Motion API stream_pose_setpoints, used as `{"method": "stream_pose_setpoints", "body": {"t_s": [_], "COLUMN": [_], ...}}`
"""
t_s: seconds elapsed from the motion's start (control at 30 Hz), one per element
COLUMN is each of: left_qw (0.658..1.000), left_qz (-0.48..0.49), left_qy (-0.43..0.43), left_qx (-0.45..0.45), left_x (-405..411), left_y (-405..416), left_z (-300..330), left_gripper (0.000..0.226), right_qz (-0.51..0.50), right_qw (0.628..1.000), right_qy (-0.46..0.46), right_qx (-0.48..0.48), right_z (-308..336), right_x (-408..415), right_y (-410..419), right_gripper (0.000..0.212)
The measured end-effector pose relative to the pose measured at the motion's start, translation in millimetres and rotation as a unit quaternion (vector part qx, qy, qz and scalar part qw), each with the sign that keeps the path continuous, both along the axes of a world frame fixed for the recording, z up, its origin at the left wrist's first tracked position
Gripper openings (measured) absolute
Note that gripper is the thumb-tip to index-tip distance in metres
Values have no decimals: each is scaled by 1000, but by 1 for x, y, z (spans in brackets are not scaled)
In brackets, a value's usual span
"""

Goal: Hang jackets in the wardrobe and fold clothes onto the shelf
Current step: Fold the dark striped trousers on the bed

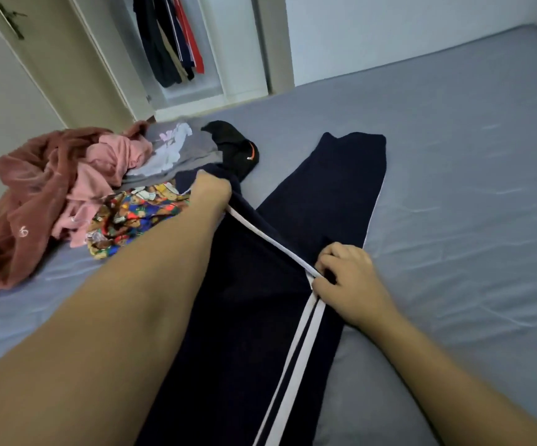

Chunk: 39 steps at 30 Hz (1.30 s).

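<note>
- Head view: dark navy track trousers with double white side stripes lie lengthwise on the bed with a grey-blue fitted sheet; one leg runs flat toward the far side, the other is partly lifted.
- Left hand: fingers curled tight around a bunch of the trousers' fabric at the far end of the lifted leg, holding it up off the sheet.
- Right hand: thumb and fingers pinching the white stripe edge at mid-length of the trousers; the stripe runs taut between the two hands.
- Left of the trousers: multicoloured cartoon-print garment, touching the lifted leg; beyond it a crumpled pink fleece robe, a grey printed top, and a black garment with orange trim.
- Beyond the trousers, past the bed edge: open white wardrobe with dark and red clothes hanging.
</note>
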State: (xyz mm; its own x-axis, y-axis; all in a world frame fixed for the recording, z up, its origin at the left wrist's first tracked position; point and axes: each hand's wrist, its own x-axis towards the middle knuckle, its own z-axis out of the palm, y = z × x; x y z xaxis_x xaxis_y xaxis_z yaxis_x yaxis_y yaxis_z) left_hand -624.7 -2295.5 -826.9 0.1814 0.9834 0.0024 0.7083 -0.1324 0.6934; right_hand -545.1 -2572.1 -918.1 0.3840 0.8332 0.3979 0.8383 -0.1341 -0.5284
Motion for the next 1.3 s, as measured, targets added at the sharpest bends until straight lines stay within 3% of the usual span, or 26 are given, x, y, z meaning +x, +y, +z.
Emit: {"method": "stream_pose_setpoints", "body": {"t_s": [0.1,0.13,0.2,0.27,0.33,0.43,0.47,0.57,0.67,0.73,0.8,0.87,0.97,1.07,1.2,1.3], "left_qw": [986,976,946,904,888,891,893,909,932,943,932,910,883,900,888,904], "left_qz": [-86,-138,-301,-426,-457,-374,-344,-305,-285,-289,-328,-404,-454,-404,-445,-424], "left_qy": [-46,-70,-80,-15,49,189,219,239,152,36,-15,17,98,101,110,60], "left_qx": [138,150,91,19,9,172,188,154,164,162,151,94,66,131,31,21], "left_x": [61,84,127,153,164,164,161,161,167,173,178,182,183,190,189,155], "left_y": [-13,-21,-49,-75,-88,-87,-85,-82,-83,-89,-100,-108,-112,-112,-120,-132], "left_z": [16,19,15,-4,-25,-43,-43,-40,-31,-24,-23,-31,-46,-43,-37,-36], "left_gripper": [56,58,59,58,56,36,34,21,21,28,29,22,37,28,26,29], "right_qz": [-15,-27,-73,-123,-154,-146,-131,-80,-44,-28,-27,-29,-32,-33,-43,-69], "right_qw": [997,993,965,896,814,677,624,491,423,409,403,404,408,410,427,476], "right_qy": [60,92,209,360,481,635,682,783,822,830,833,832,830,825,818,798], "right_qx": [43,69,141,231,287,342,357,374,378,378,378,379,379,387,383,363], "right_z": [-6,-9,-11,-8,-3,7,10,17,19,19,19,19,19,18,16,17], "right_x": [3,4,8,15,24,34,38,52,60,63,64,63,61,60,60,57], "right_y": [1,1,-1,-1,-1,-7,-9,-19,-26,-28,-28,-28,-27,-25,-22,-17], "right_gripper": [18,15,13,22,31,31,28,26,43,52,56,57,57,56,53,47]}}
